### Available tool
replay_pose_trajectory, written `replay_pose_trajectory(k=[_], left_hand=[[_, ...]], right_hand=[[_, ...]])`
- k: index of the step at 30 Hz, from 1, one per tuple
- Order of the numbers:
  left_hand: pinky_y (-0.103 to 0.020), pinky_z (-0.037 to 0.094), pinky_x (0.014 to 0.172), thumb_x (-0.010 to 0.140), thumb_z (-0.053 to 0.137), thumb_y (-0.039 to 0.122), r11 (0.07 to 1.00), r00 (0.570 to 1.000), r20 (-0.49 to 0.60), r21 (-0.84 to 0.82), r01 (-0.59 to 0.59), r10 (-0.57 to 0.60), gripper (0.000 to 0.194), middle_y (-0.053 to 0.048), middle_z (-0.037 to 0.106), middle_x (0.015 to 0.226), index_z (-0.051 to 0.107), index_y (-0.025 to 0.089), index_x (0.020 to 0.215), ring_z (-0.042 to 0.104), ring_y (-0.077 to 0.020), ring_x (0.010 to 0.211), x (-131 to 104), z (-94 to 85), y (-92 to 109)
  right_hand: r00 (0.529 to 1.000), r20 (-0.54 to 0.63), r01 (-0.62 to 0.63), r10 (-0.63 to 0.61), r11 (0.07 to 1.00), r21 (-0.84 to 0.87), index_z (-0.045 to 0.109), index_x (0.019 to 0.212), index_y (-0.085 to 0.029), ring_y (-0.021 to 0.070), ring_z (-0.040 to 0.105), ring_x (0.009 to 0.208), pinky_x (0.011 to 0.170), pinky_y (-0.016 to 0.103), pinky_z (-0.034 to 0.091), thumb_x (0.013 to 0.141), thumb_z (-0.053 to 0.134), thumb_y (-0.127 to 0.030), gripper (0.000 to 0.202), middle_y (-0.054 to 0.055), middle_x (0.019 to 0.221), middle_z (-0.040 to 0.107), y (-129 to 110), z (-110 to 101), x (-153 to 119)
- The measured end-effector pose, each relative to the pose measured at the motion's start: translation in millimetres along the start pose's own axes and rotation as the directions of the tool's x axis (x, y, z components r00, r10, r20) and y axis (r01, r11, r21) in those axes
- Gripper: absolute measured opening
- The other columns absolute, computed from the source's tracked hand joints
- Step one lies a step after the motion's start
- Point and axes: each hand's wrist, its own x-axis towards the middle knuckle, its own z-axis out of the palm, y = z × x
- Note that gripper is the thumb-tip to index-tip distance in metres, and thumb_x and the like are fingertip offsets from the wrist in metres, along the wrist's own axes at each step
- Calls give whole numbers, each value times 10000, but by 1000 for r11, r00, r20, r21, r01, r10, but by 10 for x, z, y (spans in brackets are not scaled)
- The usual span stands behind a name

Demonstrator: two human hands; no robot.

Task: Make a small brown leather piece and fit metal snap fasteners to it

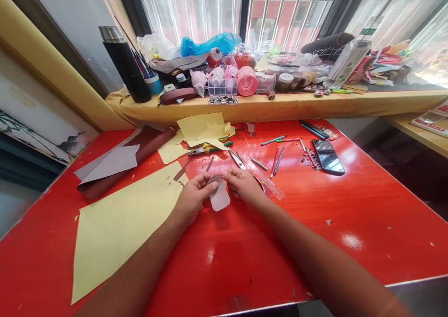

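Observation:
A small greyish cut piece of leather (220, 198) with rounded corners is held just above the red table (297, 242). My left hand (194, 193) pinches it at its upper left, the thumb lying across its face. At its top right edge, my right hand (243, 182) has thumb and index finger pressed together; whether they grip the piece or something tiny on it I cannot make out. Small dark holes or dots show near the top of the piece. Scissors (237, 159) and a clear ruler (269, 181) lie just beyond my right hand.
A yellow sheet (122, 223) lies on the left, below rolled brown leather (147, 153). Yellow-handled pliers (210, 148) rest by yellow scraps (203, 128). Pens (276, 160) and a phone (328, 156) lie to the right. A cluttered sill with a black flask (126, 65) runs behind.

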Motion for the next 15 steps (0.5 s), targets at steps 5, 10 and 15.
replay_pose_trajectory(k=[5, 10, 15], left_hand=[[-236, 527, 685, 744, 923, 447, 990, 996, 24, 104, -91, 89, 397, -33, 737, 918, 720, 170, 943, 661, -156, 806, 20, -26, -93], [-219, 521, 663, 767, 913, 461, 993, 993, -3, 14, -120, 120, 413, 4, 719, 840, 662, 192, 955, 638, -129, 737, 22, 27, -98], [-224, 567, 621, 698, 963, 373, 984, 999, -23, -174, -40, 36, 452, -24, 730, 863, 695, 162, 995, 666, -143, 730, 30, 48, -15]], right_hand=[[1000, -15, -14, 15, 996, 85, 519, 759, -223, 65, 283, 439, 396, 213, 185, 774, 795, -637, 498, -98, 538, 387, 55, 0, -41], [998, 38, -46, 42, 994, 103, 526, 800, -224, 59, 255, 436, 400, 205, 180, 791, 794, -607, 467, -116, 531, 360, 39, -27, -117], [999, 41, -15, 11, 995, 100, 511, 778, -230, 64, 257, 429, 399, 206, 190, 832, 766, -609, 459, -114, 517, 358, 44, -49, -145]])
